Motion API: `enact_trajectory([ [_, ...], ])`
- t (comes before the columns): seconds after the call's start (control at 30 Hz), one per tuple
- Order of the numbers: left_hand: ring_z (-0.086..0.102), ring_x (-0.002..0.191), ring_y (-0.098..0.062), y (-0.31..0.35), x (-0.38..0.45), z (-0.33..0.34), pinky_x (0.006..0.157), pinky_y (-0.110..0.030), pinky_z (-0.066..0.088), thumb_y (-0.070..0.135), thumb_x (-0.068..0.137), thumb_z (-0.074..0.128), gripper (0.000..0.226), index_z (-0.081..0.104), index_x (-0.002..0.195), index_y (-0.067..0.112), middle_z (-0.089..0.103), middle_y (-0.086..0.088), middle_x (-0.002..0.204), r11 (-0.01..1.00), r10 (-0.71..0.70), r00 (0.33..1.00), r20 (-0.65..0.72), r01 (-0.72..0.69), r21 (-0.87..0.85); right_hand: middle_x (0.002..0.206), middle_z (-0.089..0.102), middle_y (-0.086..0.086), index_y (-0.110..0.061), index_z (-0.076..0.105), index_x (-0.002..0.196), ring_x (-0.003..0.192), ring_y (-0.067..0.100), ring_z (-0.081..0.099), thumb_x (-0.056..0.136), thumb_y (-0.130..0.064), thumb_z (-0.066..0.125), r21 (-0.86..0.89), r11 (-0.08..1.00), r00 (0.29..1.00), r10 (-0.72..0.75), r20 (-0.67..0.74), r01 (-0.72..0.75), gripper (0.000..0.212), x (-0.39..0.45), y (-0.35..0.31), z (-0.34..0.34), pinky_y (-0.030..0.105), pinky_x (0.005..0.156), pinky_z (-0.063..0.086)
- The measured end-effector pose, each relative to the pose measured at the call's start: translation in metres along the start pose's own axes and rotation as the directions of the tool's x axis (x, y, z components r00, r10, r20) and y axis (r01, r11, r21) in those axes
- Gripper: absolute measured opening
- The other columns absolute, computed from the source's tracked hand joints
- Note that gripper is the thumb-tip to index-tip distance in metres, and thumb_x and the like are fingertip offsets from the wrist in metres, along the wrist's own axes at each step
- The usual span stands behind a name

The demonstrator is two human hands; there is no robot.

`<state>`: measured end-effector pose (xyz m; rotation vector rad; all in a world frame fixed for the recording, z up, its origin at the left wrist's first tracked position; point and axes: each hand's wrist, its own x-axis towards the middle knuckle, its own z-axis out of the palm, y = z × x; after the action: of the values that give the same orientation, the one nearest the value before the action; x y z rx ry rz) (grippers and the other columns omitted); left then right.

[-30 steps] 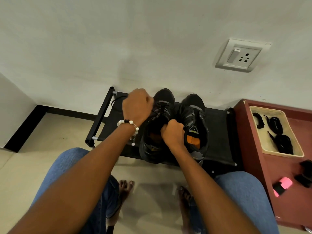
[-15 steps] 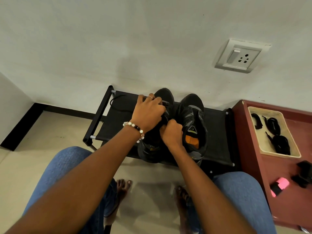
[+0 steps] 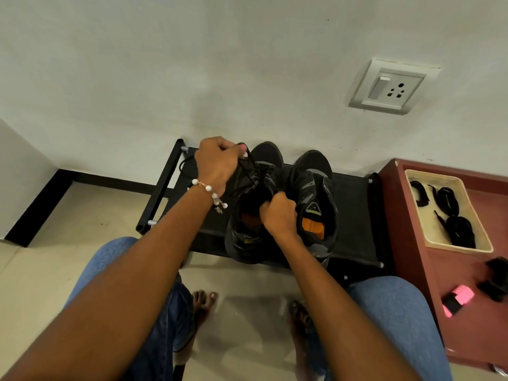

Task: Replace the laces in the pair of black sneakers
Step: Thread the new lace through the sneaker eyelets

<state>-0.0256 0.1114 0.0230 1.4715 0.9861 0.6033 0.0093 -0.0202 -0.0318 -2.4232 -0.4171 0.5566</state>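
We judge the job early: our left hand (image 3: 217,160) pinches the black lace (image 3: 248,174) drawn up from the left black mesh sneaker (image 3: 254,204) on the low black fabric bench (image 3: 354,213), while our right hand (image 3: 279,215) grips its tongue. The right black sneaker (image 3: 314,199) beside it looks unlaced. Coiled black laces (image 3: 450,213) wait in the beige tray (image 3: 417,228) right of the bench; nothing blocks us.
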Motion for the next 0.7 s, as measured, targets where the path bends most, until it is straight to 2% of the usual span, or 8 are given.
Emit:
enact_trajectory([
  [0.13, 0.07, 0.067, -0.023, 0.015, 0.001, -0.006, 0.065, -0.031, 0.056, 0.012, 0.096, 0.055, 0.008, 0.058, 0.091, 0.006, 0.07, -0.01, 0.076, 0.845, -0.209, 0.969, 0.131, 0.247, -0.475, 0.121, 0.057, 0.024, 0.005, 0.048, 0.122, 0.108, 0.042, 0.057, 0.097, -0.016, 0.047, 0.025, 1.0, 1.0, 0.009, 0.005, -0.009, 0.032, 0.0, -0.001, 0.0, 0.039, 0.081, 0.046],
  [0.23, 0.06, 0.051, -0.016, 0.013, -0.001, -0.005, 0.054, -0.027, 0.052, 0.009, 0.091, 0.059, 0.003, 0.062, 0.092, 0.01, 0.069, -0.009, 0.077, 0.972, -0.12, 0.98, 0.156, 0.148, -0.183, 0.12, 0.057, 0.024, 0.005, 0.048, 0.122, 0.107, 0.042, 0.057, 0.096, -0.015, 0.047, 0.022, 1.0, 1.0, 0.017, 0.009, -0.017, 0.033, 0.0, -0.002, 0.0, 0.042, 0.084, 0.047],
  [0.3, 0.061, 0.057, -0.011, 0.006, -0.002, -0.004, 0.061, -0.026, 0.053, 0.016, 0.085, 0.07, 0.004, 0.068, 0.089, 0.017, 0.071, -0.003, 0.08, 0.975, 0.058, 0.964, 0.259, -0.11, 0.191, 0.119, 0.057, 0.025, 0.006, 0.048, 0.121, 0.107, 0.043, 0.057, 0.095, -0.014, 0.047, 0.006, 1.0, 1.0, 0.018, 0.003, -0.018, 0.032, -0.001, -0.002, 0.0, 0.042, 0.084, 0.048],
  [0.4, 0.063, 0.085, -0.01, -0.004, -0.006, 0.002, 0.084, -0.032, 0.053, 0.032, 0.076, 0.079, 0.022, 0.071, 0.096, 0.026, 0.069, 0.007, 0.094, 0.622, 0.189, 0.804, 0.564, -0.542, 0.565, 0.118, 0.058, 0.026, 0.007, 0.048, 0.119, 0.107, 0.044, 0.057, 0.094, -0.012, 0.047, -0.005, 1.0, 1.0, 0.008, 0.001, -0.008, 0.031, -0.001, -0.002, 0.0, 0.043, 0.084, 0.047],
  [0.47, 0.059, 0.101, -0.018, -0.008, -0.01, 0.006, 0.091, -0.04, 0.048, 0.04, 0.076, 0.077, 0.033, 0.069, 0.106, 0.029, 0.063, 0.006, 0.106, 0.297, 0.191, 0.746, 0.639, -0.664, 0.686, 0.116, 0.058, 0.026, 0.007, 0.048, 0.119, 0.105, 0.044, 0.057, 0.094, -0.013, 0.048, 0.005, 1.0, 1.0, 0.0, 0.004, 0.0, 0.031, -0.001, -0.002, 0.0, 0.042, 0.081, 0.047],
  [0.53, 0.055, 0.107, -0.023, -0.012, -0.012, 0.009, 0.09, -0.041, 0.042, 0.039, 0.08, 0.072, 0.033, 0.067, 0.11, 0.028, 0.059, 0.003, 0.11, 0.106, 0.24, 0.722, 0.649, -0.684, 0.721, 0.114, 0.058, 0.026, 0.007, 0.048, 0.117, 0.103, 0.043, 0.058, 0.094, -0.012, 0.048, 0.009, 1.0, 1.0, -0.007, 0.006, 0.007, 0.03, -0.001, -0.001, 0.0, 0.041, 0.078, 0.047],
  [0.63, 0.059, 0.099, -0.026, -0.014, -0.016, 0.014, 0.076, -0.034, 0.039, 0.032, 0.087, 0.063, 0.019, 0.069, 0.102, 0.023, 0.061, -0.001, 0.106, 0.04, 0.328, 0.695, 0.64, -0.687, 0.726, 0.113, 0.059, 0.025, 0.006, 0.049, 0.116, 0.102, 0.043, 0.058, 0.094, -0.012, 0.047, -0.009, 1.0, 1.0, -0.016, 0.003, 0.016, 0.029, -0.001, 0.0, 0.0, 0.038, 0.075, 0.045],
  [0.7, 0.061, 0.091, -0.027, -0.012, -0.019, 0.014, 0.068, -0.032, 0.039, 0.031, 0.087, 0.062, 0.014, 0.07, 0.095, 0.023, 0.063, -0.002, 0.101, 0.121, 0.324, 0.72, 0.614, -0.675, 0.728, 0.114, 0.059, 0.025, 0.007, 0.049, 0.116, 0.103, 0.043, 0.058, 0.094, -0.012, 0.047, -0.015, 1.0, 1.0, -0.017, -0.004, 0.017, 0.029, -0.001, 0.0, 0.0, 0.04, 0.078, 0.046],
])
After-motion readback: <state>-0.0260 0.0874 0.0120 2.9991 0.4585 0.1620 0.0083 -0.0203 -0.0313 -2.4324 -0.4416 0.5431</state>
